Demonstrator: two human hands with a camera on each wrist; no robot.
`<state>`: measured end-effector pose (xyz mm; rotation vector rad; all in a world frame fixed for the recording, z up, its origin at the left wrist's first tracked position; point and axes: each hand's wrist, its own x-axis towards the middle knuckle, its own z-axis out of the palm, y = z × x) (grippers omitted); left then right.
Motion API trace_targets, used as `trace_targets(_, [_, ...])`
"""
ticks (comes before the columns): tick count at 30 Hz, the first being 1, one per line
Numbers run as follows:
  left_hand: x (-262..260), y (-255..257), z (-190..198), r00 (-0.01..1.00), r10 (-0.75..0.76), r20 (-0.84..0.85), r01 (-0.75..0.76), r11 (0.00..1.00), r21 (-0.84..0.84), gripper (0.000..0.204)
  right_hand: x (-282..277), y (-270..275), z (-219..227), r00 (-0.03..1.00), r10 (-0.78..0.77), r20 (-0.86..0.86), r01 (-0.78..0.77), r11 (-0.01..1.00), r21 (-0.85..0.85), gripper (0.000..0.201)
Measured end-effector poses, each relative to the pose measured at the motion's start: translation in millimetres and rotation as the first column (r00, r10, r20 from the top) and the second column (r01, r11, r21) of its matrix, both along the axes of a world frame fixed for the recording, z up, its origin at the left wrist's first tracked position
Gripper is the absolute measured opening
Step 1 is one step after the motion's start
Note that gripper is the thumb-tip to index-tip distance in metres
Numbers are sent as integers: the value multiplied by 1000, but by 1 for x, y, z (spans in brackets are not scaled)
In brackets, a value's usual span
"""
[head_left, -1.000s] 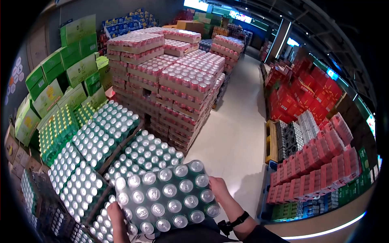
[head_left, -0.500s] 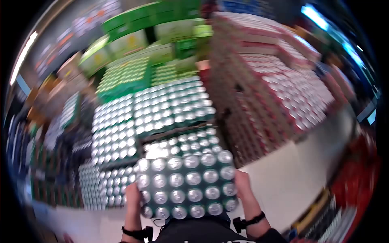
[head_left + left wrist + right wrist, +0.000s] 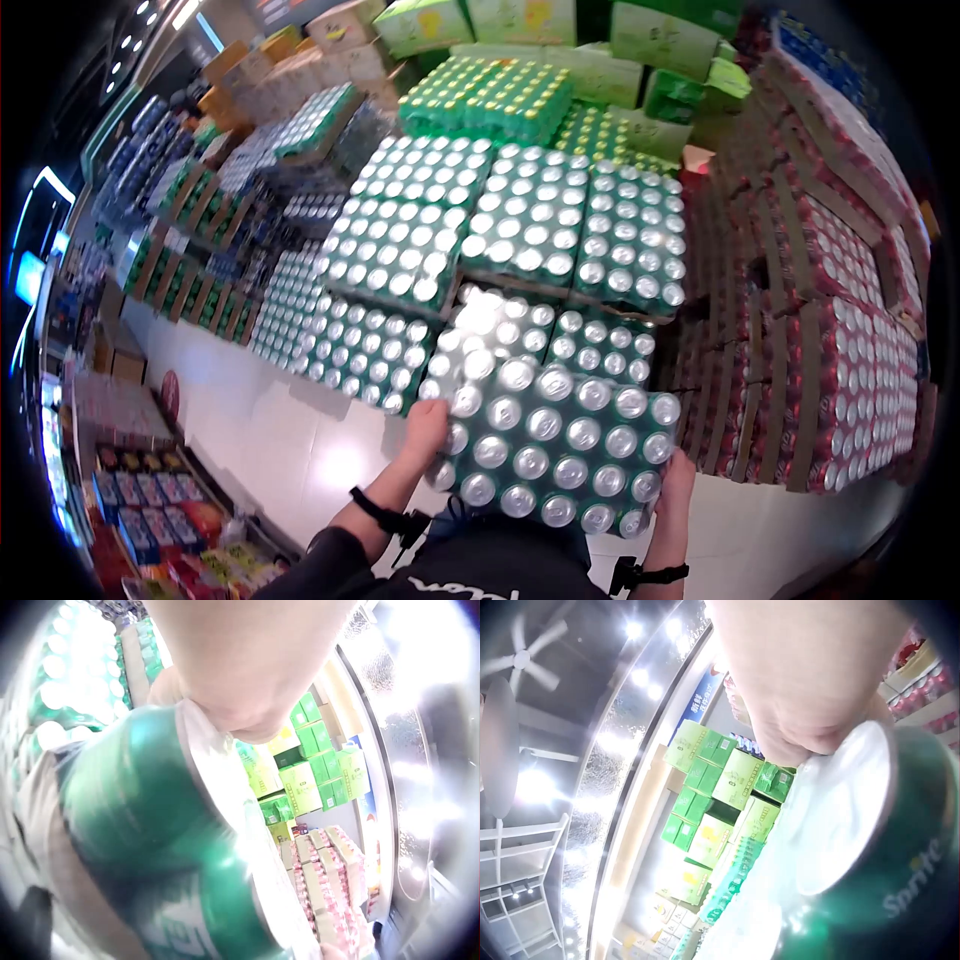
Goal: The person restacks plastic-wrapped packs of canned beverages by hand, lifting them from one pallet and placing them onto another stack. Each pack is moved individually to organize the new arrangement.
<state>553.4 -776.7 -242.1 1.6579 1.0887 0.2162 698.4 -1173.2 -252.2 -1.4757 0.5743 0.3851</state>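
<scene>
A shrink-wrapped case of green Sprite cans (image 3: 545, 430) is held level in front of the body, silver can tops facing up. My left hand (image 3: 428, 426) grips its left end, and my right hand (image 3: 677, 482) grips the opposite end. Up close in the left wrist view, green cans (image 3: 142, 802) under clear film sit just below the hand. The right wrist view has a can (image 3: 907, 825) with "Sprite" lettering beside that hand. Beyond the held case, stacked cases of the same green cans (image 3: 525, 215) stand in two levels, the front level lower.
Tall stacks of red can cases (image 3: 815, 340) rise on the right. Green-capped bottle packs (image 3: 480, 95) and green cartons (image 3: 660, 45) stand behind the green cans. Pale floor (image 3: 330, 450) lies to the left, with a low display of colourful packages (image 3: 160, 510) along it.
The view has swung left, from the aisle and red stacks round to the green can pile. Both hands have kept hold of the case of Sprite cans as the body turned.
</scene>
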Motion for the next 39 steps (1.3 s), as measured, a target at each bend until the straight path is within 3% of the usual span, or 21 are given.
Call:
trace_targets(4, [-3,-5,-21,998,-66,9,65,995,73,33,13,10,4,999,-39,24,39,999,-6,28])
trace_targets(7, [-21,-6,-26,999,-48,-18,49,997,59,34,30,16,5,995,94,24,-92,992,-85,30])
trace_targets(10, [-38,-7,-25,990,111,-90,-106,993,54,33,50,56,11,976,206,70,-197,973,-121,29])
trace_targets(13, [-64,4,-37,989,71,-127,-70,997,13,30,95,82,-18,881,470,57,-440,857,-269,32])
trace_targets(16, [-86,5,-47,980,-3,-197,53,968,246,27,143,125,-62,767,627,134,-526,735,-428,40])
trace_targets(17, [-90,4,-45,962,-54,-267,113,971,209,26,161,145,-72,711,685,156,-541,675,-502,42])
trace_targets(20, [-110,-7,-71,994,66,-85,-77,987,-144,27,191,224,-48,473,872,124,-541,399,-741,46])
trace_targets(22, [-105,-10,-58,974,228,-9,-204,853,-480,28,192,280,-22,421,903,86,-501,310,-808,45])
trace_targets(23, [-106,-7,-54,975,220,8,-171,782,-599,26,192,305,-18,417,908,50,-508,279,-815,45])
trace_targets(26, [-99,-9,-58,955,289,-68,-246,641,-727,22,195,362,-13,368,930,-19,-464,165,-870,44])
trace_targets(28, [-99,-7,-67,954,289,-75,-251,637,-729,21,192,387,-9,348,936,-57,-488,129,-864,44])
trace_targets(31, [-102,-1,-67,948,296,-115,-282,619,-733,20,186,404,-12,356,932,-66,-491,126,-862,45])
trace_targets(35, [-104,10,-60,950,270,-158,-292,588,-754,23,179,431,-27,287,957,-41,-429,90,-899,42])
trace_targets(38, [-103,15,-71,983,145,-111,-174,557,-812,25,175,440,-48,260,962,83,-277,156,-948,33])
trace_targets(39, [-107,14,-87,998,23,-54,-57,607,-793,31,176,432,-48,214,926,311,-244,359,-901,21])
